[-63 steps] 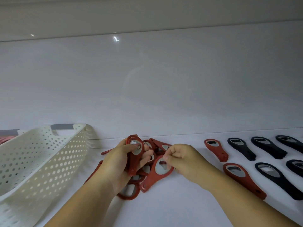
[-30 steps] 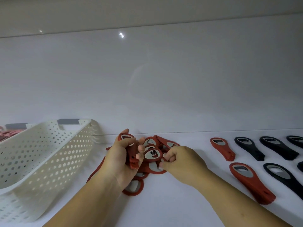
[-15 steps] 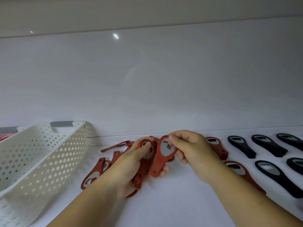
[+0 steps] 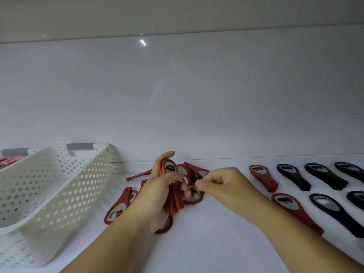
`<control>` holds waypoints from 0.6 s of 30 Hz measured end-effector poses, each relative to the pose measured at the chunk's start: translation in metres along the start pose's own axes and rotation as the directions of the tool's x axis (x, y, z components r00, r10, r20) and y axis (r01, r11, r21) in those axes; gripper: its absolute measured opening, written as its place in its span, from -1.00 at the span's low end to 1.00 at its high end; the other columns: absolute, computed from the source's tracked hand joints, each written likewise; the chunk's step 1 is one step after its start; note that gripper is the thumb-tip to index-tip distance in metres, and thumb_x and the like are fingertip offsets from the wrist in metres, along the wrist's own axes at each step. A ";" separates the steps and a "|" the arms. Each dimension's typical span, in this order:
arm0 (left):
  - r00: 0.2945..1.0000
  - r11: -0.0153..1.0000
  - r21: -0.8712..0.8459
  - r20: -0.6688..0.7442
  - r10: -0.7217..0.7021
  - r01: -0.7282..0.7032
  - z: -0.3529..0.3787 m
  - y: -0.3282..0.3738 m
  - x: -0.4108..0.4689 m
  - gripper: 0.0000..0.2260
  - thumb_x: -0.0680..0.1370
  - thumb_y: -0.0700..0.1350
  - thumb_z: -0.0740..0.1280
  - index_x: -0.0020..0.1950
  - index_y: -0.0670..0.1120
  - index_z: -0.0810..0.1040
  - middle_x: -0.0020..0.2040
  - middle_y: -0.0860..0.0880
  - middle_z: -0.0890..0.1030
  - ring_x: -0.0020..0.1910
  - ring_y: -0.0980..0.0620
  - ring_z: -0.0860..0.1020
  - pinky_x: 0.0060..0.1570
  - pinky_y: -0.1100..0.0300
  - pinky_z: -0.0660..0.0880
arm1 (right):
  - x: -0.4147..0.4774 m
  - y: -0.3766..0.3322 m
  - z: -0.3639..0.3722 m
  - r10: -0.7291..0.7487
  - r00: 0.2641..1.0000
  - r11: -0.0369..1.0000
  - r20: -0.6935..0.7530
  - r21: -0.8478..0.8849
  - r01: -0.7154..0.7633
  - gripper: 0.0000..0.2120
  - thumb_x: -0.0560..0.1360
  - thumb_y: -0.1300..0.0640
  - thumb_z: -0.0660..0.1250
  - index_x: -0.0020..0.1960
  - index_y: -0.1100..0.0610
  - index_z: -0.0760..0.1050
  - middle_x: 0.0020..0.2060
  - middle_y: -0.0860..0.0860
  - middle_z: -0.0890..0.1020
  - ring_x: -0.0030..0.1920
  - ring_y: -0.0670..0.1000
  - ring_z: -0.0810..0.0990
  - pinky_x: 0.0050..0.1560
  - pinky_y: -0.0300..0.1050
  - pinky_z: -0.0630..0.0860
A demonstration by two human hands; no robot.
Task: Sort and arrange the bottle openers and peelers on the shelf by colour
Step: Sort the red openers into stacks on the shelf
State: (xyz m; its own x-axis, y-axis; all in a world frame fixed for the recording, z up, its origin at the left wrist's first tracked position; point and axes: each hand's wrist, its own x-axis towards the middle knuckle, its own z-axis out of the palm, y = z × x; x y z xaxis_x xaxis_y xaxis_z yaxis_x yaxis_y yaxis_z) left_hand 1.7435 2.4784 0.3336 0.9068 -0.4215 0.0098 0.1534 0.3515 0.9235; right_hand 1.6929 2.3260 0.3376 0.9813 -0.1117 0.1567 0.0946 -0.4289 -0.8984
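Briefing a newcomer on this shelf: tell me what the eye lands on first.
Centre of the shelf: the left hand grips a stack of red openers while the right hand pinches a loose opener lying beside it. To the right, black openers lie in neat rows; a white basket stands at left.

Right hand (image 4: 222, 187) back down on red opener (image 4: 194, 195)

Single head view, close above shelf (image 4: 216, 243), facing forward-down toward white back wall (image 4: 197, 95).
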 end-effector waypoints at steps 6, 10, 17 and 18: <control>0.993 0.989 0.118 0.093 0.074 -0.085 0.008 -0.002 -0.008 -0.72 0.57 -0.33 0.19 0.05 0.06 0.44 -0.27 -0.13 0.57 -0.25 -0.07 0.58 -0.30 0.12 0.53 | -0.006 0.001 0.012 0.016 0.958 0.992 0.285 -0.128 0.021 -0.70 0.40 -0.04 0.47 -0.16 0.22 0.62 -0.36 -0.01 0.42 -0.32 -0.07 0.36 -0.25 -0.17 0.29; 0.972 0.944 0.260 0.175 0.159 -0.201 0.012 -0.006 -0.012 -0.77 0.59 -0.30 0.19 0.08 0.03 0.40 -0.13 -0.19 0.62 -0.08 -0.23 0.60 -0.06 -0.03 0.54 | -0.009 -0.001 0.011 0.048 0.944 0.989 0.326 -0.149 0.001 -0.66 0.35 -0.02 0.50 -0.23 0.26 0.54 -0.47 -0.15 0.42 -0.39 -0.13 0.38 -0.33 -0.26 0.31; 0.924 0.865 0.387 0.327 0.196 -0.320 0.012 -0.009 -0.015 -0.75 0.59 -0.24 0.25 0.20 -0.01 0.28 0.06 -0.29 0.57 0.04 -0.24 0.58 0.00 -0.07 0.57 | -0.006 0.004 0.016 -0.030 0.930 0.996 0.365 0.084 -0.001 -0.83 0.38 0.31 0.39 -0.04 0.17 0.59 -0.22 0.05 0.64 -0.16 -0.04 0.62 -0.05 -0.14 0.55; 0.917 0.869 0.381 0.357 0.178 -0.317 0.010 -0.008 -0.015 -0.70 0.56 -0.21 0.30 0.21 0.03 0.31 0.07 -0.28 0.57 0.01 -0.22 0.58 -0.05 -0.05 0.58 | -0.007 0.003 0.011 -0.027 0.929 0.998 0.370 0.062 0.005 -0.85 0.39 0.33 0.39 -0.07 0.15 0.58 -0.24 0.02 0.63 -0.18 -0.06 0.60 -0.09 -0.16 0.53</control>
State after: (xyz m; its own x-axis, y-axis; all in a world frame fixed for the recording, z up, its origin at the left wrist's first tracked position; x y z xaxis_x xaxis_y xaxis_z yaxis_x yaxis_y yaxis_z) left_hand 1.7248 2.4731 0.3296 0.7187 -0.6223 0.3101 -0.3033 0.1207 0.9452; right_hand 1.6883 2.3354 0.3288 0.9707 0.2395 0.0185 0.1095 -0.3727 -0.9214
